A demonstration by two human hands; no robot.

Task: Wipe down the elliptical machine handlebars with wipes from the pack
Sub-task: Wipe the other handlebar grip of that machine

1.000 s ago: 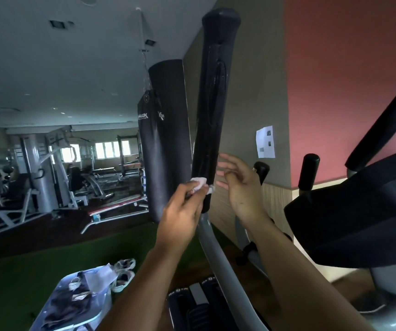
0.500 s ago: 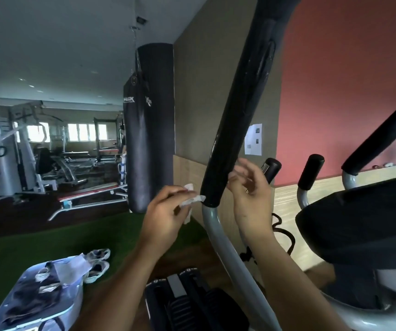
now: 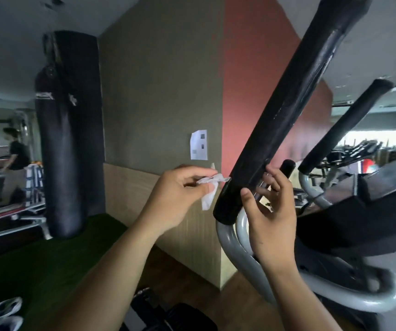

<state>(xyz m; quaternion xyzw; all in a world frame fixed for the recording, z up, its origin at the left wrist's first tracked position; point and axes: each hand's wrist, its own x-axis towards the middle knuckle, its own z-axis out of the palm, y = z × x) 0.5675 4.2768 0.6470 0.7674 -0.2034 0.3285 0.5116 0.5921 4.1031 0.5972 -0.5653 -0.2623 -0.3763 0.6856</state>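
A long black padded handlebar (image 3: 287, 111) of the elliptical slants up to the right from a grey metal tube (image 3: 235, 249). My left hand (image 3: 177, 197) pinches a crumpled white wipe (image 3: 210, 187) whose tip touches the lower left side of the padding. My right hand (image 3: 271, 216) is spread open just right of the padding's bottom end, fingertips near or touching it. A second black handlebar (image 3: 345, 125) rises behind, further right. The pack of wipes is out of view.
The elliptical's dark console and body (image 3: 364, 211) fill the right side. A black punching bag (image 3: 65, 130) hangs at left above green turf (image 3: 48, 259). A person (image 3: 15, 161) stands far left. White shoes (image 3: 1, 314) lie at the bottom left.
The view has swung right and closer, so the wipes pack has left the frame. My left hand still holds the wipe at the padding's lower end; my right hand has spread wider beside it.
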